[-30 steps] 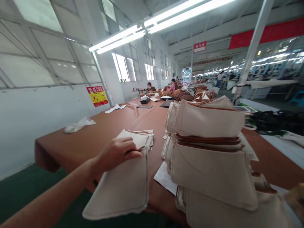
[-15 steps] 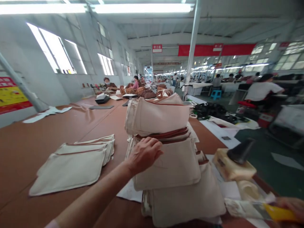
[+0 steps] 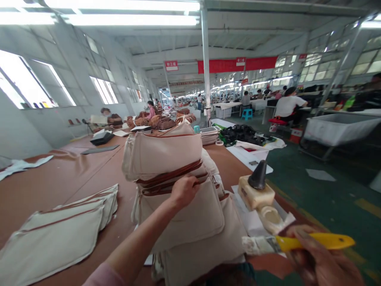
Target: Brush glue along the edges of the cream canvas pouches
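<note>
Cream fabric pouches with brown top edges point(image 3: 181, 214) are piled in front of me, the upper ones leaning back in a bundle point(image 3: 166, 155). My left hand point(image 3: 185, 191) is closed at the brown rim of a pouch in the middle of the pile, its fingertips partly hidden. Lower right, my right hand point(image 3: 321, 254) grips a paintbrush point(image 3: 315, 241) by its yellow handle. The brush's whitish, caked bristles point left, close to the pile's lower right side. Several more pouches point(image 3: 59, 230) lie fanned out on the left.
A yellowish block-shaped container point(image 3: 256, 192) with a black cone point(image 3: 258, 175) on top stands right of the pile, beside a tape roll point(image 3: 270, 218). Brown sheeting covers the table point(image 3: 80, 171). Black material point(image 3: 241, 135) lies farther back. Other people work in the distance.
The view has turned right. My left hand has shifted from lying over the pouch to closing at its brown rim. My right hand has brought the brush further into view.
</note>
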{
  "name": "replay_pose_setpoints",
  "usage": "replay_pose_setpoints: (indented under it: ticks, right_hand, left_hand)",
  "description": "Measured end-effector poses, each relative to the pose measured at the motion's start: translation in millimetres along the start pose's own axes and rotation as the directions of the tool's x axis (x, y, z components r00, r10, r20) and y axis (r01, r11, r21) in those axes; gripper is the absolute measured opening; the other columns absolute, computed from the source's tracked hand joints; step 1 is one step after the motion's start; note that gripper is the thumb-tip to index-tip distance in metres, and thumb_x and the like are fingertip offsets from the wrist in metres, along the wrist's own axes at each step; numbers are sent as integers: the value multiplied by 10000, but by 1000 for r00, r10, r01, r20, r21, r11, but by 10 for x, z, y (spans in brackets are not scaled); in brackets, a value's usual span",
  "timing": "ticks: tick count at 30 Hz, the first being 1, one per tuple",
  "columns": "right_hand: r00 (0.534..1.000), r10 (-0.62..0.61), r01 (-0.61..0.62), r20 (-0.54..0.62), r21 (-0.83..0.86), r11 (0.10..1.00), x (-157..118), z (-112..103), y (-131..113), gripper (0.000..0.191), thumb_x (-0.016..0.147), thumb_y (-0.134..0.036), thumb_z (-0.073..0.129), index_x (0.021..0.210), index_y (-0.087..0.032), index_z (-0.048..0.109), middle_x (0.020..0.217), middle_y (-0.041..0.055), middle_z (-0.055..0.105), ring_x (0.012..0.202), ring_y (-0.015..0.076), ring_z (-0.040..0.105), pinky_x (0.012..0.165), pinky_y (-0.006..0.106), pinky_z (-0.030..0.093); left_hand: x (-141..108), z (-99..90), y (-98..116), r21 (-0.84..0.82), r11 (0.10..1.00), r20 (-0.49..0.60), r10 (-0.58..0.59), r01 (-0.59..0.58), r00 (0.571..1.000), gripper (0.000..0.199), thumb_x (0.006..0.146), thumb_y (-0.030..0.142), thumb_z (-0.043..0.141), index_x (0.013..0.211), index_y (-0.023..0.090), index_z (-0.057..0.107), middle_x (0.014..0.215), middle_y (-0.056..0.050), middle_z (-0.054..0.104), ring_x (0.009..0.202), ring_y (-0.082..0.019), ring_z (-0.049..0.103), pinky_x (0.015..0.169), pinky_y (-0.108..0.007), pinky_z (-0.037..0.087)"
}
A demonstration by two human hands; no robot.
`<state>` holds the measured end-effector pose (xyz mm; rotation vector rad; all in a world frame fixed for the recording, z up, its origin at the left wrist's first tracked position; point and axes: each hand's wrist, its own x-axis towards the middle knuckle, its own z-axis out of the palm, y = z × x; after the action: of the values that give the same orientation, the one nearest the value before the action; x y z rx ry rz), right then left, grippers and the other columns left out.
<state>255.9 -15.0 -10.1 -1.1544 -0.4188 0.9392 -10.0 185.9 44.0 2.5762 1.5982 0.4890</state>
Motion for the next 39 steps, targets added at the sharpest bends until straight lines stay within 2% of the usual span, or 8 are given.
replay_pose_setpoints:
  ticks: [5,12,16,20,27,31,34,39]
  right_hand:
    - [972,-187,166,142,145,975,-25,336,-245,306,759,-407,844,764,-162,661,552,-18,452,443,90,353,369,151,274]
    - [931,-278,245,236,159,956,-11,487,-336,240,847,-370,783,799,-169,662,565,-20,448,483,102,379,422,170,305]
    - [959,-244,216,142,188,958,-106,405,-436,258,789,-354,833,774,-163,660,575,-22,443,485,89,370,434,162,325]
    - [979,-194,179,69,177,968,-216,281,-523,262,778,-362,835,773,-164,664,515,-39,384,431,77,314,392,154,310]
    - [987,-163,161,4,96,982,-361,222,-532,344,672,-407,901,737,-164,666,573,-14,438,444,83,360,364,144,340]
    - [989,-150,149,4,105,983,-414,244,-532,364,634,-403,920,743,-165,667,558,-14,438,432,78,353,345,136,308]
    - [993,-115,116,-20,116,986,-424,210,-514,352,641,-390,911,731,-168,655,550,-16,434,411,75,348,330,143,284]
    - [985,-164,159,45,95,983,-285,6,-450,251,730,-345,861,761,-194,664,463,-46,352,341,80,321,315,176,281]
  left_hand:
    - [-267,-188,245,-298,945,118,179,-137,977,235,870,250,608,1023,219,783,893,-2,718,808,-151,659,708,-210,469]
    - [-702,-347,573,-607,794,202,193,-31,960,201,855,255,628,957,187,787,877,-17,697,768,-142,646,670,-210,476]
    - [-874,-289,545,-631,765,-7,160,-128,987,124,805,270,723,879,170,730,784,6,628,672,-108,563,618,-201,441]
    - [-1028,-149,441,-556,769,-247,208,-314,947,111,827,261,730,828,172,663,827,-2,600,668,-98,533,599,-198,424]
    - [-1186,32,308,-360,856,-328,256,-370,910,164,883,334,696,827,187,652,813,-6,617,667,-101,575,593,-192,454]
    - [-1267,66,186,-55,902,-415,369,-427,832,154,917,305,660,801,205,649,818,-6,645,698,-113,582,634,-217,452]
    - [-1378,26,113,154,905,-598,405,-397,692,54,886,249,710,861,236,665,876,-9,681,838,-158,600,820,-298,461]
    - [-1640,-131,92,56,962,-791,206,-267,577,86,887,183,709,892,236,641,861,-14,628,838,-161,561,813,-309,458]
